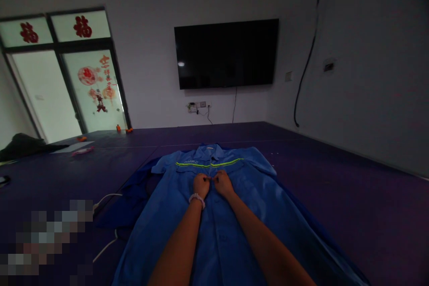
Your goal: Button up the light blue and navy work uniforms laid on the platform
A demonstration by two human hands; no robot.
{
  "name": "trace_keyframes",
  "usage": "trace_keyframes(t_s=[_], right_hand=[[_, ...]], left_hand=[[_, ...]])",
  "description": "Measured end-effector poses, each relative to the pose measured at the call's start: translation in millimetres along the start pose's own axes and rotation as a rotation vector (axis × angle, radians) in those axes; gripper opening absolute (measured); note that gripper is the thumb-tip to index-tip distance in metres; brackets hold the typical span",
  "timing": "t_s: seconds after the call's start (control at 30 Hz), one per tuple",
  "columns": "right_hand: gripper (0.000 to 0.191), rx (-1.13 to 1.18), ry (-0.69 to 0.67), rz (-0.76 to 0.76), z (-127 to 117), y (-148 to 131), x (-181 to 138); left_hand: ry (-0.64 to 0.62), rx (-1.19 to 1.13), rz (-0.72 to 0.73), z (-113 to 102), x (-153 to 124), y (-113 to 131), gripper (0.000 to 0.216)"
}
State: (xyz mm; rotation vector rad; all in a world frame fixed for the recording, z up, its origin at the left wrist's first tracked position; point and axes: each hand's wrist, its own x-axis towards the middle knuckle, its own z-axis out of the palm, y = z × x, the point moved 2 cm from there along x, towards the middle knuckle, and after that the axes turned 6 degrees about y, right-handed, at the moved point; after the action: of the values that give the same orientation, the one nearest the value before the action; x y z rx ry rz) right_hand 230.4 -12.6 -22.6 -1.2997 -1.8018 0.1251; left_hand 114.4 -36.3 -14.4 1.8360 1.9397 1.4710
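A blue short-sleeved work shirt lies face up in front of me, its collar at the far end and a yellow-green stripe across the chest. At its front opening, just below the stripe, my left hand pinches the placket edge. A pale scrunchie circles that wrist. Close beside it, my right hand pinches the other side of the same opening. The fingertips of both hands nearly meet. Whatever button sits between them is too small to make out. Darker blue cloth shows beneath the shirt on the left.
The shirt rests on a dark purple surface. White cords run along the left. A dark cloth heap and small orange objects lie farther off. A television hangs on the wall ahead; a black cable dangles at right.
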Motion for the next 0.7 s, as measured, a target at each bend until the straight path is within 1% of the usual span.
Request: trace_keyframes(t_s=[0.27,0.47,0.57,0.7], right_hand=[[0.018,0.006,0.006,0.003,-1,1,2],[0.016,0.031,0.000,-0.008,-4,4,0],[0.018,0.047,-0.007,-0.010,-4,4,0],[0.019,0.068,-0.020,-0.021,-6,3,1]], left_hand=[[-0.023,-0.031,0.039,-1,0,5,0.013],[-0.076,-0.040,0.093,-4,-3,9,0.017],[-0.097,-0.030,0.117,-5,-5,11,0.018],[-0.102,0.002,0.135,-5,-6,14,0.013]])
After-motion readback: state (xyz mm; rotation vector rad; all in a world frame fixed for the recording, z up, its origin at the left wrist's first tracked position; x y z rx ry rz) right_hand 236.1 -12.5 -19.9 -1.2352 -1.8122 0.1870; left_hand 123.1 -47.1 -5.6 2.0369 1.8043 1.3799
